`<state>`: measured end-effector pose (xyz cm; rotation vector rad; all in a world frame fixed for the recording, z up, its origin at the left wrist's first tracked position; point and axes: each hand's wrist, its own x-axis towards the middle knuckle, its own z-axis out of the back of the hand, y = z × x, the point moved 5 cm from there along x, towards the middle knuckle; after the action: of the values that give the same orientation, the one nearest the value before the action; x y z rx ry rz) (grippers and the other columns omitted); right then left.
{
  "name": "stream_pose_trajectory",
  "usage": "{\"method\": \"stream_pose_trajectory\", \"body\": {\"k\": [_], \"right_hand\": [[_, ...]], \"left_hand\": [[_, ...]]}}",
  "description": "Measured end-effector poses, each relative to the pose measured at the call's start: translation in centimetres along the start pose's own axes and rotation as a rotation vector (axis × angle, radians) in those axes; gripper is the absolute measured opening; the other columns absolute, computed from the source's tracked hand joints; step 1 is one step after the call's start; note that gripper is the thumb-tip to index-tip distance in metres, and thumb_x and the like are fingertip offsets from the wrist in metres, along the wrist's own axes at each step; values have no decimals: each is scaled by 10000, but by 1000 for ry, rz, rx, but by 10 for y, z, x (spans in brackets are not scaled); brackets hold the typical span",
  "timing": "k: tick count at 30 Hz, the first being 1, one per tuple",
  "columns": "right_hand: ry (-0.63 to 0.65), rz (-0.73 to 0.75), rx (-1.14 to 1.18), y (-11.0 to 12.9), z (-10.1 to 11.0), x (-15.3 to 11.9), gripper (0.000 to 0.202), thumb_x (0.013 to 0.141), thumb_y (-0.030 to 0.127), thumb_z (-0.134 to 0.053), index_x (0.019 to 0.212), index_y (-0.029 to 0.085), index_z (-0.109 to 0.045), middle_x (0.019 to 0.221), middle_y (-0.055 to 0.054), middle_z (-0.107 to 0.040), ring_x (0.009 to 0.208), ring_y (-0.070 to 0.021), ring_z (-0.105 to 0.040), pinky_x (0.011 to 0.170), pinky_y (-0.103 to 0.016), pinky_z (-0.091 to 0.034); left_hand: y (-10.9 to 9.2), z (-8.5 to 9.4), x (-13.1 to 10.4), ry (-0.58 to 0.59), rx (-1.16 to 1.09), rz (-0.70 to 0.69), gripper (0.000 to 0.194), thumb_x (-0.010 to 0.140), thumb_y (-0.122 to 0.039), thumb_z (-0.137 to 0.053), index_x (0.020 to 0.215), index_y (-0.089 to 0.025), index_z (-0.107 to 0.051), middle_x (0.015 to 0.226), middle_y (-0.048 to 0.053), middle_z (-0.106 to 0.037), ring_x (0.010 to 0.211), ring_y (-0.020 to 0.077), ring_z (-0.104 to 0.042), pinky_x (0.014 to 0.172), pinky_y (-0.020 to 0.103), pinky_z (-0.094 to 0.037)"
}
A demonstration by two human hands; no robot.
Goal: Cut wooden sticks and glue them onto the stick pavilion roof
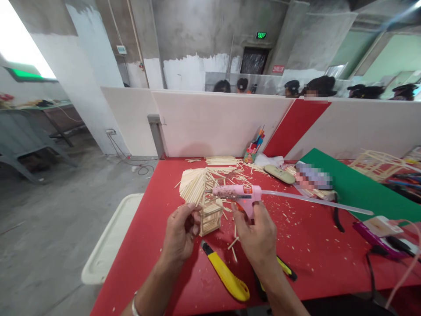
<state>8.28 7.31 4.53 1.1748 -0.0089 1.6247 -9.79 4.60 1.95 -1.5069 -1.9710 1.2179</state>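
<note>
In my right hand (258, 232) is a pink hot glue gun (250, 194), gripped by its handle, with a long clear glue stick (315, 202) out of its back end. The gun's nozzle points left, at the small wooden stick model (211, 219). My left hand (181, 230) pinches the model at its left side, fingers closed. A fan of pale sticks (193, 186) makes up the model's upper left part. Whether the nozzle touches the sticks I cannot tell. Below the model lies a yellow utility knife (230, 274).
Another knife (287, 267) lies partly under my right forearm. Loose sticks (222, 161) and a pen cup (250, 153) stand along the white partition (210, 123). At the right are a glasses case (279, 174), a green board (348, 180) and a power strip (378, 241) with cables.
</note>
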Motion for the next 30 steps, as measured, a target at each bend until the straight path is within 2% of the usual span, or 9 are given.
{"method": "stream_pose_trajectory", "body": {"k": [4, 11, 23, 30], "right_hand": [[4, -3, -9, 0, -1, -1, 282, 859, 475, -499, 814, 198, -523, 721, -47, -588, 608, -175, -533, 564, -282, -396], [-1, 19, -26, 1, -2, 0, 295, 867, 477, -485, 838, 188, -534, 732, -55, -587, 638, -182, -542, 580, -283, -397], [5, 6, -42, 2, -1, -1, 349, 865, 531, -447, 823, 195, -532, 706, -55, -583, 614, -191, -532, 566, -299, -392], [10, 4, -37, 4, 0, 0, 318, 860, 509, -466, 798, 203, -527, 683, -44, -578, 592, -180, -526, 552, -286, -386]], "left_hand": [[-1, 1, 0, 9, 47, -10, 187, 640, -285, -729, 628, -112, -659, 445, -32, -537, 315, 29, -381, 326, 147, -240], [-2, 0, -1, -9, 60, -32, 272, 603, -282, -783, 551, -131, -562, 443, -40, -526, 320, 19, -365, 333, 141, -232], [-2, 4, -1, -17, 51, -48, 289, 583, -279, -799, 573, -141, -545, 442, -44, -531, 321, 21, -372, 335, 140, -237], [-1, 5, -1, -22, 13, -16, 289, 536, -244, -798, 635, -160, -540, 450, -40, -556, 325, 34, -392, 341, 142, -267]]}}
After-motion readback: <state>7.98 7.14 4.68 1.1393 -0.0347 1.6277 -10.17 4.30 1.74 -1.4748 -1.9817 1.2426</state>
